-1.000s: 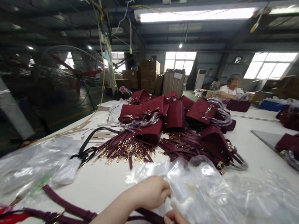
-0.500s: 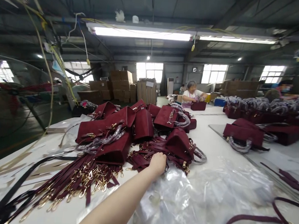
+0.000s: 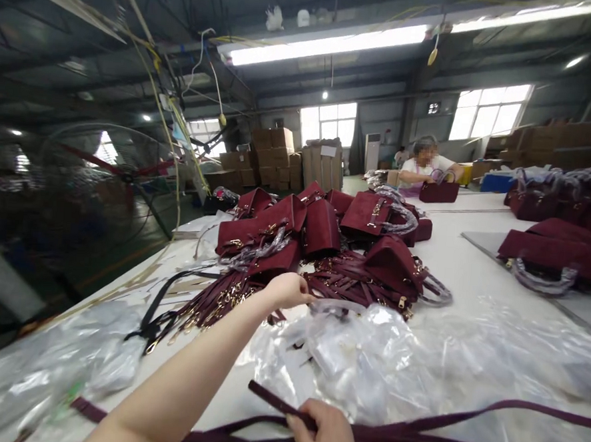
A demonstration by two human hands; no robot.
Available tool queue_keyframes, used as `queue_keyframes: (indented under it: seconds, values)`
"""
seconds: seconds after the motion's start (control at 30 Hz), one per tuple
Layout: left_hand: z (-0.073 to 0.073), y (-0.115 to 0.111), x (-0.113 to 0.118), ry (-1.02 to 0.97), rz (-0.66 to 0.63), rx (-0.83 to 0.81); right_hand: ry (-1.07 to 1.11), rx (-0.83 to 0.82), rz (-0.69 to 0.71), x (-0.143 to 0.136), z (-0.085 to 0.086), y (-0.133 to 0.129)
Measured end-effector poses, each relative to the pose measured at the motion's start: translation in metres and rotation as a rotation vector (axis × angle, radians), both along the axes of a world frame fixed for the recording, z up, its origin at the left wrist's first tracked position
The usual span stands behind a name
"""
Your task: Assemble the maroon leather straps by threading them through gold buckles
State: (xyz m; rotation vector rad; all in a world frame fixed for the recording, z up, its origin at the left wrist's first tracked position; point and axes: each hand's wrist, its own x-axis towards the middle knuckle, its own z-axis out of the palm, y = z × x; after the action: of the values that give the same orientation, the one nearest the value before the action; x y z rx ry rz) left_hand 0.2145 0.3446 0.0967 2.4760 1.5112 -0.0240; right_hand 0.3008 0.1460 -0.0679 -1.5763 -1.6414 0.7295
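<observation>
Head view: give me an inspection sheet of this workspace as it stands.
Surface: long white table, mostly covered.
Job's things: dark purple straps lie across the near edge; a pile of burgundy straps with gold clasps lies mid-table.
Clutter: crumpled clear plastic bags; a heap of burgundy handbags; a black strap.
Grippers: left hand reaches out, closed at the strap pile; right hand is shut on a purple strap at the near edge.
Cables: yellow and white cords hang from the ceiling on the left.
Surroundings: standing fan, stacked cardboard boxes, a seated person with a handbag at the far end.
</observation>
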Motion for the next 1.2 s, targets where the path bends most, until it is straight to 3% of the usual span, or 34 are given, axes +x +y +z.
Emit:
queue_keyframes:
  seconds: [0.1,0.2,0.33,0.43,0.53,0.67,0.77,0.83,0.97,1.1,1.2]
  values:
    - [0.002,-0.013,-0.054,-0.015,0.014,-0.147,0.065,-0.006,0.046,0.002,0.003,-0.001]
    - [-0.008,-0.030,-0.095,0.013,0.036,-0.307,0.139,-0.021,0.077,0.006,0.006,-0.001]
    - [-0.035,-0.056,-0.119,0.081,0.086,-0.505,0.241,-0.028,0.077,0.011,0.006,0.000]
    - [-0.059,-0.077,-0.112,0.045,0.129,-0.475,0.327,-0.048,0.060,0.015,0.005,0.002]
    - [-0.071,-0.095,-0.098,-0.090,0.171,-0.314,0.422,-0.088,0.033,0.020,0.003,0.004]
    - [-0.058,-0.110,-0.084,-0.353,0.172,-0.121,0.574,-0.120,-0.036,0.028,0.004,0.001]
    - [-0.041,-0.119,-0.076,-0.541,0.117,-0.080,0.845,-0.143,-0.119,0.036,0.007,-0.003]
    - [-0.034,-0.124,-0.071,-0.751,0.058,-0.178,1.005,-0.177,-0.146,0.043,0.008,-0.006]
    - [-0.036,-0.133,-0.064,-1.248,-0.063,-0.591,1.075,-0.235,-0.109,0.049,0.009,-0.011]
    - [-0.043,-0.133,-0.063,-1.421,-0.119,-0.834,1.073,-0.259,-0.090,0.042,0.015,-0.015]
    - [-0.044,-0.133,-0.064,-1.408,-0.179,-0.864,1.054,-0.262,-0.116,0.037,0.022,-0.018]
